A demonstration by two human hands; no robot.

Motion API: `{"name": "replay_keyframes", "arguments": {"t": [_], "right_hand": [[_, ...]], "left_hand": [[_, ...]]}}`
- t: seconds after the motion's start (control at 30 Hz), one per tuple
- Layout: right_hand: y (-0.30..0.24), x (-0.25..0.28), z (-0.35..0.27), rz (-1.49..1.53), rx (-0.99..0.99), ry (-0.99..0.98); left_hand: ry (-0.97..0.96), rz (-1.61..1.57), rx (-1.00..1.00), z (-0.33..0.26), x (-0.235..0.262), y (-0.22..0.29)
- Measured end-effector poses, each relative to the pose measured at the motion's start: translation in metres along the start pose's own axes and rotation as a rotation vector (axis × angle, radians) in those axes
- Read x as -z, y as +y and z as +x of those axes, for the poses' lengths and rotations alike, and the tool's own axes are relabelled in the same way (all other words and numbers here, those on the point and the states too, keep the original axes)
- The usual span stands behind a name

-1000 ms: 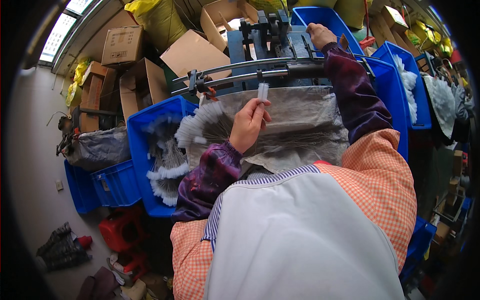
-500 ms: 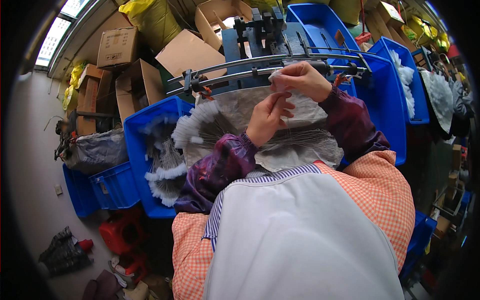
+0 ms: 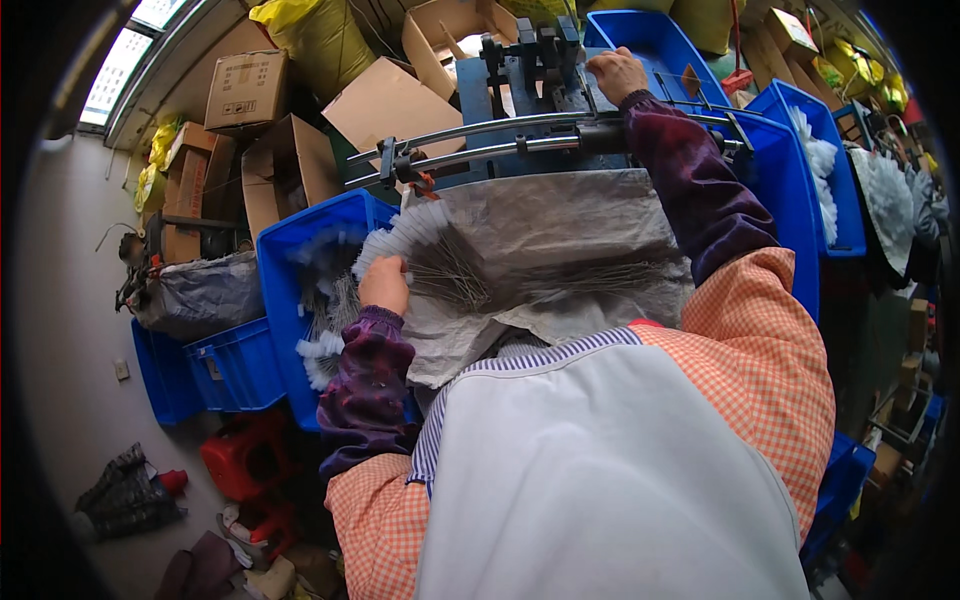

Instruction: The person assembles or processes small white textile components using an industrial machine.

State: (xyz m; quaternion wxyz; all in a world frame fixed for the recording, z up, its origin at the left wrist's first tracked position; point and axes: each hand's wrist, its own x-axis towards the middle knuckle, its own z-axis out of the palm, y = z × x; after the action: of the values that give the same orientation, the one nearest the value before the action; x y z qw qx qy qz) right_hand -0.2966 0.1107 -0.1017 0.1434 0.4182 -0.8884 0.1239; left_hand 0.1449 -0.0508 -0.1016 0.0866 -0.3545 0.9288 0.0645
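Note:
My left hand point(image 3: 386, 286) is at the pile of white-tipped wire brushes point(image 3: 410, 228), fingers bent and closed against the white tufts. What they grip there, if anything, is hidden. The brushes' thin wire stems point(image 3: 455, 272) fan out over a grey cloth point(image 3: 570, 215) in front of me. Reaching far forward, my right hand point(image 3: 615, 75) has its fingers curled at the right side of the dark metal machine point(image 3: 530, 60). Whatever is between those fingers is too small to make out. Two metal rods point(image 3: 490, 140) cross between me and the machine.
A blue crate point(image 3: 285, 290) on the left holds more brushes. Other blue crates point(image 3: 785, 200) stand to the right, one with white tufts point(image 3: 818, 170). Cardboard boxes point(image 3: 290, 165) and a yellow sack point(image 3: 320, 40) lie beyond. Red stools point(image 3: 245, 460) are at lower left.
My hands were together above the cloth, fingering a small whitish thing. They have parted: the left moved down and left to the brushes, the right forward to the machine.

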Motion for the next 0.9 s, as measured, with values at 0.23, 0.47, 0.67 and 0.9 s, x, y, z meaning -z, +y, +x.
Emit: {"name": "replay_keyframes", "arguments": {"t": [0.23, 0.47, 0.67, 0.9], "right_hand": [[0.003, -0.008, 0.001, 0.018, 0.004, -0.004], [0.003, -0.004, 0.0, 0.04, -0.01, -0.009], [0.006, -0.004, 0.002, -0.012, -0.057, -0.071], [0.006, -0.003, 0.0, 0.007, 0.016, -0.009]], "left_hand": [[-0.054, -0.694, 0.035, -0.003, 0.048, -0.007], [0.05, -0.857, 0.063, -0.01, 0.084, -0.018], [0.028, -0.873, 0.034, -0.011, 0.092, -0.013], [-0.004, -0.883, 0.019, -0.011, 0.091, -0.01]]}}
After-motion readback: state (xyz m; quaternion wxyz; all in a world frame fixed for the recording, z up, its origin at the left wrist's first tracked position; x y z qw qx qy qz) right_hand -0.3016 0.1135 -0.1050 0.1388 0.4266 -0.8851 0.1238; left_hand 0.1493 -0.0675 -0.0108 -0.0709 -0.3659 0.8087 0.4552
